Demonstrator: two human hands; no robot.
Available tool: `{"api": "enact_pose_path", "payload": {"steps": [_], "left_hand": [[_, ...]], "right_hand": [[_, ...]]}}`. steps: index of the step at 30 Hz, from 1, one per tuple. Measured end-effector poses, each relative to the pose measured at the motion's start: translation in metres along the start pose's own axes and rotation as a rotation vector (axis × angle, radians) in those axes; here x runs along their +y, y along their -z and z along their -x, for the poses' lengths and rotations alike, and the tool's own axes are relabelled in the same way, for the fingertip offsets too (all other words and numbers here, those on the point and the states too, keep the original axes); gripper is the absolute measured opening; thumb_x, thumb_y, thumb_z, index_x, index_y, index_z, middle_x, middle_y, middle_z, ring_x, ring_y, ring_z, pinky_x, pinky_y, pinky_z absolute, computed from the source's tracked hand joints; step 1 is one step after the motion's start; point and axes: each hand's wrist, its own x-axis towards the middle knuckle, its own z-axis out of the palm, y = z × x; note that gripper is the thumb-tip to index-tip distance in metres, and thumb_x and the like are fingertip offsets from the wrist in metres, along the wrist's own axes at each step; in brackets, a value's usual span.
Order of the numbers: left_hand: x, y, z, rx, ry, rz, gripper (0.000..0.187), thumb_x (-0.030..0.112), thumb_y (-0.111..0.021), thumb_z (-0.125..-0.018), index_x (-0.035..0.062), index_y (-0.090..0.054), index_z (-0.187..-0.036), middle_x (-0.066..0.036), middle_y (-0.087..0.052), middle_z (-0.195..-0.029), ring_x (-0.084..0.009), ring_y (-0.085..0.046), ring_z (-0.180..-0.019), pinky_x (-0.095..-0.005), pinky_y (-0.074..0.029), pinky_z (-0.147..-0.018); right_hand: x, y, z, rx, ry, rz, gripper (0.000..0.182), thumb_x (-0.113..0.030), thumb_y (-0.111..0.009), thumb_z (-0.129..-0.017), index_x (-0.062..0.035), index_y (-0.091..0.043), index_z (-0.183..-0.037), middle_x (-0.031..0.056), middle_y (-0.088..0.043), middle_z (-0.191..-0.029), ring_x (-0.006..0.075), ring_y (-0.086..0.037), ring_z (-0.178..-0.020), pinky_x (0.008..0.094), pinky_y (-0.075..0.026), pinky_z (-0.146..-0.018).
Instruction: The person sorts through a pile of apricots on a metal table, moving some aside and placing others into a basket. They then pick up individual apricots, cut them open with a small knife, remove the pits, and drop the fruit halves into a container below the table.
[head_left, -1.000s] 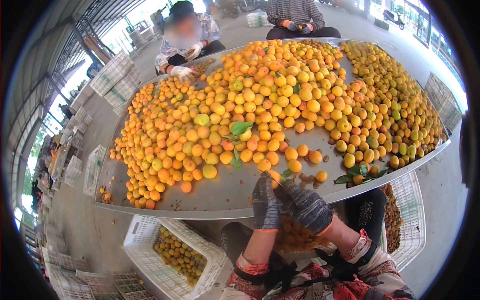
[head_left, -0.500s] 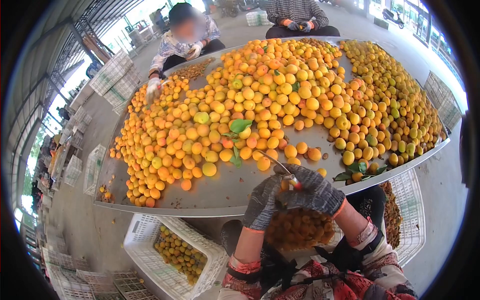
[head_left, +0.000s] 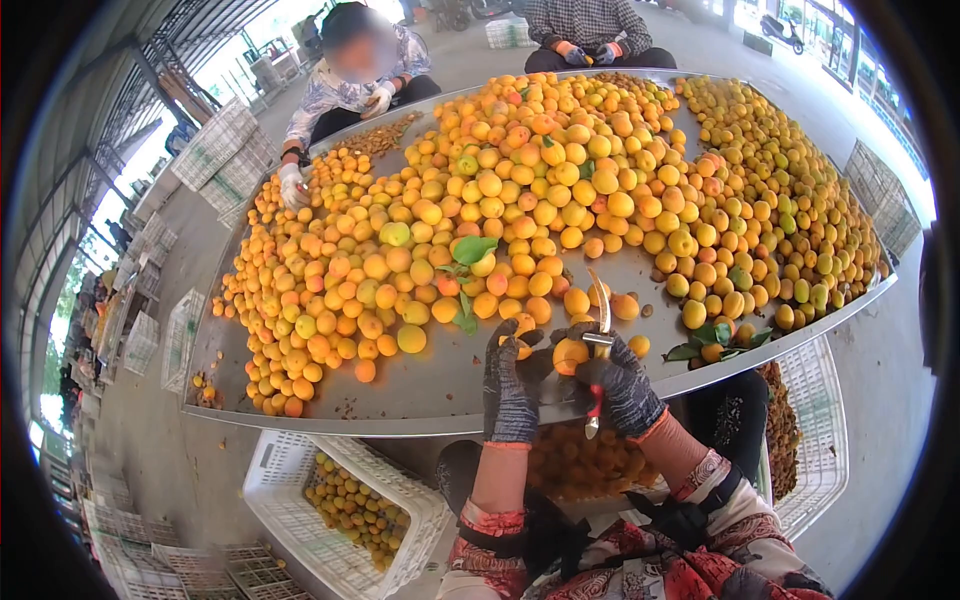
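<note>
My left hand (head_left: 511, 388), in a dark grey knit glove, is at the near edge of the metal table (head_left: 430, 390). Its fingers close around an orange apricot (head_left: 516, 347), partly covered by them. Beside it, my gloved right hand (head_left: 625, 388) grips a small curved knife (head_left: 600, 300) with a red handle, its blade pointing up and away from me. That same hand also has a second apricot (head_left: 570, 356) at its fingertips, facing my left hand. Beyond both hands spreads a large heap of apricots (head_left: 400, 260), with a green leaf (head_left: 474, 249) among them.
Below the table edge stands a white crate (head_left: 345, 445) holding greenish-yellow apricots. Another white crate (head_left: 825, 440) is at right, and halved-looking fruit (head_left: 590, 460) lies below my hands. Two people sit across the table, one with a white-gloved hand (head_left: 292, 187) at the heap.
My hands were together around the knife and fruit; now they are apart, with an apricot at each. The knife has swung from slanting left to nearly upright.
</note>
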Motion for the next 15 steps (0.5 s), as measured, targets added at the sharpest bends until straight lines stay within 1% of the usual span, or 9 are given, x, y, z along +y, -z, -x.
{"api": "enact_pose_path", "payload": {"steps": [3, 4, 6, 7, 9, 10, 12, 13, 15], "left_hand": [[0.005, 0.0, 0.001, -0.07, 0.024, 0.198, 0.046, 0.024, -0.054, -0.08, 0.0047, -0.043, -0.12, -0.018, -0.054, -0.102, -0.0267, -0.057, -0.088, -0.0371, -0.049, -0.078], [0.006, 0.003, 0.0, -0.068, 0.024, 0.198, 0.046, 0.024, -0.054, -0.08, 0.0047, -0.043, -0.12, -0.018, -0.054, -0.102, -0.0267, -0.057, -0.088, -0.0371, -0.049, -0.078], [0.006, 0.01, -0.003, -0.18, 0.067, 0.162, 0.051, 0.025, -0.056, -0.078, 0.0039, -0.042, -0.123, -0.019, -0.054, -0.103, -0.0265, -0.058, -0.085, -0.0374, -0.05, -0.075], [0.006, 0.011, -0.003, -0.179, 0.067, 0.16, 0.051, 0.025, -0.056, -0.078, 0.0039, -0.042, -0.123, -0.019, -0.054, -0.103, -0.0265, -0.058, -0.085, -0.0374, -0.05, -0.075], [0.004, 0.012, -0.002, -0.213, 0.043, 0.164, 0.054, 0.027, -0.056, -0.079, 0.004, -0.041, -0.125, -0.02, -0.055, -0.101, -0.0257, -0.059, -0.079, -0.0375, -0.051, -0.07], [0.004, 0.012, -0.002, -0.212, 0.042, 0.164, 0.054, 0.027, -0.056, -0.079, 0.004, -0.041, -0.125, -0.02, -0.055, -0.101, -0.0257, -0.059, -0.079, -0.0375, -0.051, -0.07], [0.005, 0.012, -0.004, -0.218, 0.048, 0.176, 0.051, 0.031, -0.055, -0.081, 0.0044, -0.043, -0.122, -0.02, -0.056, -0.098, -0.0248, -0.059, -0.072, -0.0366, -0.051, -0.063], [0.004, 0.013, -0.005, -0.217, 0.047, 0.175, 0.051, 0.031, -0.055, -0.081, 0.0044, -0.043, -0.122, -0.02, -0.056, -0.098, -0.0248, -0.059, -0.072, -0.0366, -0.051, -0.063], [-0.003, 0.016, -0.009, -0.168, 0.01, 0.193, 0.047, 0.035, -0.053, -0.083, 0.0049, -0.045, -0.118, -0.018, -0.058, -0.095, -0.0229, -0.059, -0.069, -0.0347, -0.051, -0.06]], "right_hand": [[-0.005, 0.003, -0.001, -0.088, 0.024, 0.133, 0.039, -0.01, -0.061, -0.078, -0.007, -0.047, -0.114, 0.0036, -0.058, -0.095, 0.0078, -0.053, -0.059, 0.0177, -0.042, -0.044], [-0.006, 0.003, -0.002, -0.089, 0.022, 0.131, 0.039, -0.01, -0.061, -0.078, -0.007, -0.047, -0.114, 0.0036, -0.058, -0.095, 0.0078, -0.053, -0.059, 0.0177, -0.042, -0.044], [-0.008, 0.003, -0.004, 0.043, -0.059, 0.193, 0.038, -0.005, -0.062, -0.076, -0.0063, -0.051, -0.112, 0.0065, -0.057, -0.102, 0.015, -0.057, -0.091, 0.0282, -0.05, -0.072], [-0.01, 0.002, -0.005, 0.043, -0.06, 0.191, 0.038, -0.005, -0.062, -0.076, -0.0063, -0.051, -0.112, 0.0065, -0.057, -0.102, 0.015, -0.057, -0.091, 0.0282, -0.05, -0.072], [-0.013, 0.0, -0.007, 0.044, 0.046, 0.363, 0.04, -0.014, -0.064, -0.078, -0.0068, -0.048, -0.113, 0.0023, -0.059, -0.09, 0.0078, -0.056, -0.073, 0.0178, -0.044, -0.052], [-0.014, 0.001, -0.006, 0.044, 0.045, 0.362, 0.04, -0.014, -0.064, -0.078, -0.0068, -0.048, -0.113, 0.0023, -0.059, -0.09, 0.0078, -0.056, -0.073, 0.0178, -0.044, -0.052], [-0.017, 0.005, -0.005, -0.037, 0.079, 0.436, 0.036, -0.015, -0.064, -0.079, -0.0059, -0.051, -0.111, 0.002, -0.059, -0.093, 0.0076, -0.055, -0.083, 0.0196, -0.046, -0.062], [-0.025, 0.002, 0.001, -0.038, 0.078, 0.435, 0.036, -0.015, -0.064, -0.079, -0.0059, -0.051, -0.111, 0.002, -0.059, -0.093, 0.0076, -0.055, -0.083, 0.0196, -0.046, -0.062], [-0.044, -0.005, 0.015, -0.079, -0.166, 0.672, 0.032, -0.015, -0.063, -0.079, -0.0048, -0.053, -0.108, 0.0025, -0.059, -0.096, 0.0092, -0.054, -0.087, 0.0237, -0.046, -0.071]]}}
